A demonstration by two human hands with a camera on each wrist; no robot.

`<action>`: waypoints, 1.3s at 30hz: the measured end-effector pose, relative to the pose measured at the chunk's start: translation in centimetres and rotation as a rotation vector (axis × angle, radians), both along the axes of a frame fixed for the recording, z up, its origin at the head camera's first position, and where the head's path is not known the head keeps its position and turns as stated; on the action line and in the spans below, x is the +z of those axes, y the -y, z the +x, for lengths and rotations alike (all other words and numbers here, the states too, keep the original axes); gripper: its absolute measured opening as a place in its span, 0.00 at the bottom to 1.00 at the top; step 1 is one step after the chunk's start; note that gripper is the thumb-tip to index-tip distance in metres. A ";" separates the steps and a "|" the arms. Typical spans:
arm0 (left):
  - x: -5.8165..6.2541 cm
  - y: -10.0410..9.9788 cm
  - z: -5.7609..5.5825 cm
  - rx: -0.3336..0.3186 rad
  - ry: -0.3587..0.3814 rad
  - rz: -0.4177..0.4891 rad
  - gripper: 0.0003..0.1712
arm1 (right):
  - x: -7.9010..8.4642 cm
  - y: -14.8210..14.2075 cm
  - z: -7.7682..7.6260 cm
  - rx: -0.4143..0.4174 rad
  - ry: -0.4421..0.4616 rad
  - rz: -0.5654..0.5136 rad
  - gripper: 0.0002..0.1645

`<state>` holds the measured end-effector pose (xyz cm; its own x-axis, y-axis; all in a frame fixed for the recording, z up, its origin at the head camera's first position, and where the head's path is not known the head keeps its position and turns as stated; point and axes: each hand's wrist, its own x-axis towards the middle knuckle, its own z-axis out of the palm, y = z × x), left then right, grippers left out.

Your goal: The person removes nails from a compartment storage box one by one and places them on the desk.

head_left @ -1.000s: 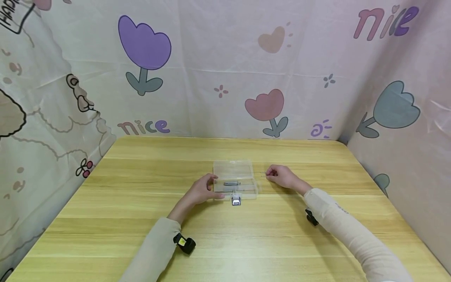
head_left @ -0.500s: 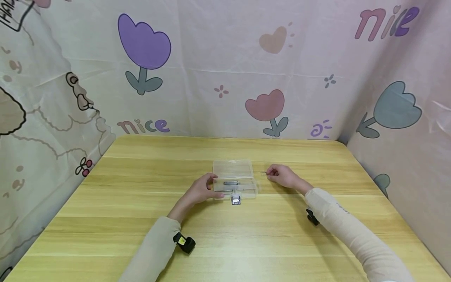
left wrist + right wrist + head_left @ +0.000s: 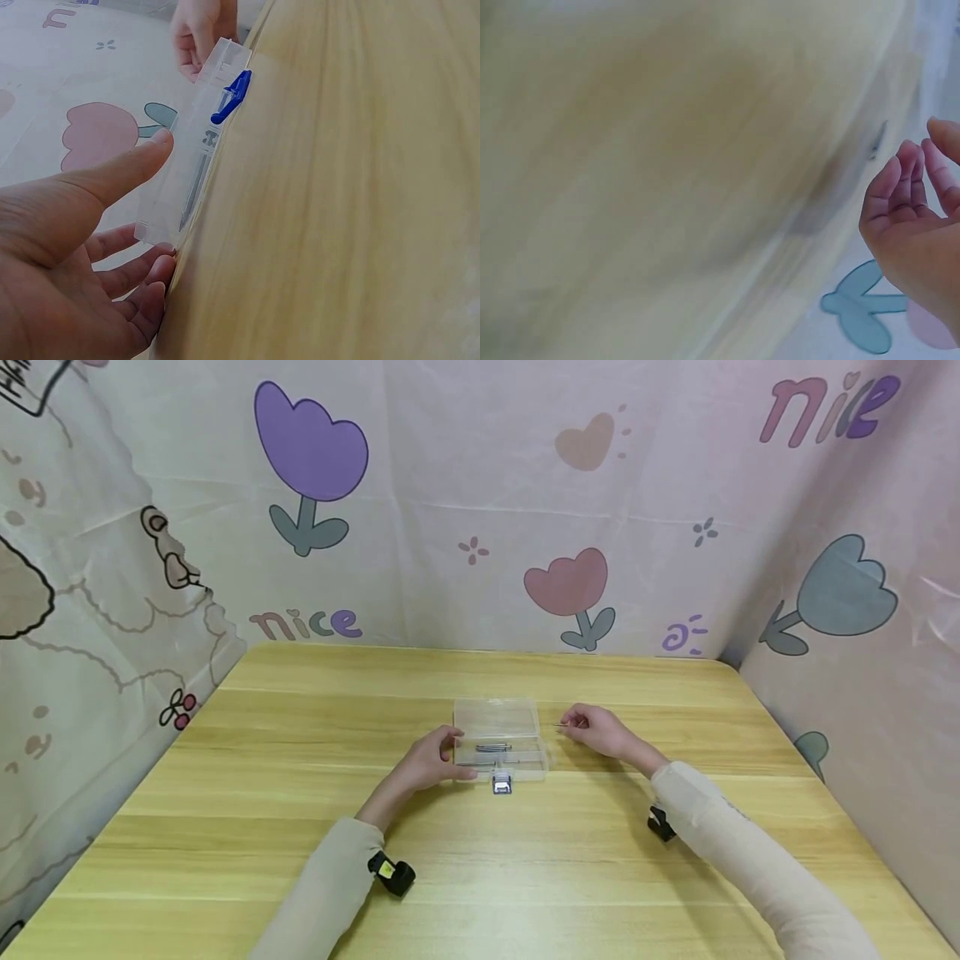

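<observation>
A clear plastic box (image 3: 534,772) lies on the table with its lid (image 3: 495,717) folded back. Inside are several metal nails (image 3: 492,747), in more than one compartment. Its blue latch (image 3: 233,97) hangs down at the front. My left hand (image 3: 429,763) spans the box's left end, thumb at the front wall and fingers toward the back; the hand is relaxed around that end. Right of the box, my right hand (image 3: 596,729) pinches a thin nail (image 3: 558,725) that pokes out leftward from the fingertips. In the right wrist view the fingers (image 3: 900,180) hide it.
The wooden table (image 3: 480,877) reaches back to a printed curtain (image 3: 442,460). More curtain (image 3: 877,693) stands along the right side. A black wrist camera (image 3: 392,874) sits on the left sleeve (image 3: 330,868), another (image 3: 661,823) at the right sleeve (image 3: 720,827).
My right hand has shifted slightly back and to the left, with the nail at its fingertips. My left hand and the box have stayed in place. The head view has tilted a little.
</observation>
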<state>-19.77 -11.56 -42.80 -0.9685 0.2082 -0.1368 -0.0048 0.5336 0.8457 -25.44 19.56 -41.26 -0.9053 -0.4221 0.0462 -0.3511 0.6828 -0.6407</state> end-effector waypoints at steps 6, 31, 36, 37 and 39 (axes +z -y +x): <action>0.2 0.1 0.0 -0.001 0.003 0.000 0.42 | 1.4 1.8 1.2 0.051 -0.016 -0.030 0.07; 0.6 0.1 0.2 -0.002 0.001 0.014 0.43 | 1.1 5.5 3.6 0.281 -0.124 0.018 0.03; 0.6 -0.1 0.3 0.001 -0.004 0.019 0.42 | 0.8 5.7 3.8 0.272 -0.183 0.050 0.02; 0.6 -0.1 0.3 0.002 -0.006 0.018 0.42 | 0.8 5.8 3.8 0.270 -0.191 0.054 0.02; 0.5 -0.1 0.3 0.000 -0.005 0.019 0.42 | 0.7 5.8 3.9 0.258 -0.189 0.061 0.03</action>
<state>-19.48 -11.45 -42.31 -0.9692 0.2105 -0.1277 -0.0004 0.5173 0.8558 -21.51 13.72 -40.51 -0.7459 -0.6438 0.1707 -0.6263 0.5907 -0.5088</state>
